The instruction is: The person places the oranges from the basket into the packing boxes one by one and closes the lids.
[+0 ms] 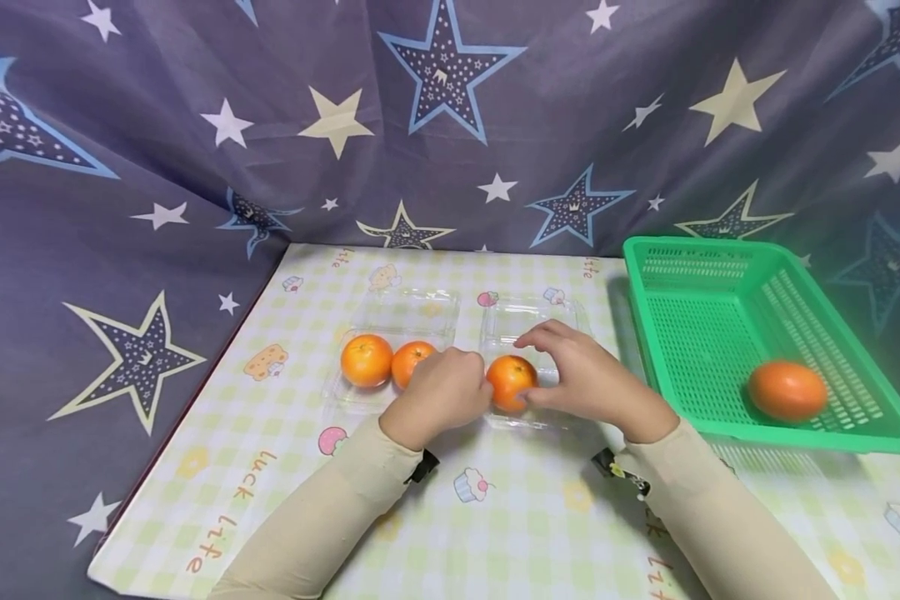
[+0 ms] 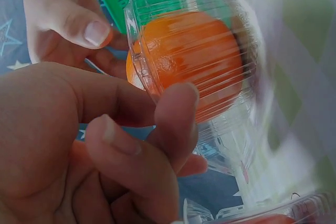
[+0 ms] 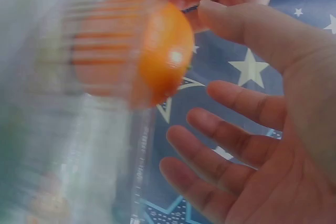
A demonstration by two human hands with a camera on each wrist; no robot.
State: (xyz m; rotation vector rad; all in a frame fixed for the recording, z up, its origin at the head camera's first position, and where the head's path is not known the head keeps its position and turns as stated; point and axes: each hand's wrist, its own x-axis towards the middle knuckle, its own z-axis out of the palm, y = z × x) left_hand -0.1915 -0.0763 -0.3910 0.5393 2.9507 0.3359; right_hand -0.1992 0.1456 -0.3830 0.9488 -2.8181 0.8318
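An orange [image 1: 510, 382] sits in the right-hand clear plastic container [image 1: 528, 422], whose ribbed wall shows in front of the fruit in the left wrist view. My left hand [image 1: 447, 387] is curled at the container's left edge; thumb and fingers pinch its rim [image 2: 137, 61]. On the other side, my right hand [image 1: 581, 375] is spread around the orange, thumb near the front and fingers behind. In the right wrist view the right fingers [image 3: 231, 140] are apart and hold nothing. Two more oranges [image 1: 366, 361] lie in the left container [image 1: 345, 396], one partly hidden by my left hand.
A green plastic basket [image 1: 693, 333] stands on the right of the table with one orange [image 1: 787, 391] inside. Both containers' transparent lids [image 1: 408, 310] lie folded back toward the rear. A star-patterned cloth [image 1: 450, 183] hangs behind the table [image 1: 270, 500].
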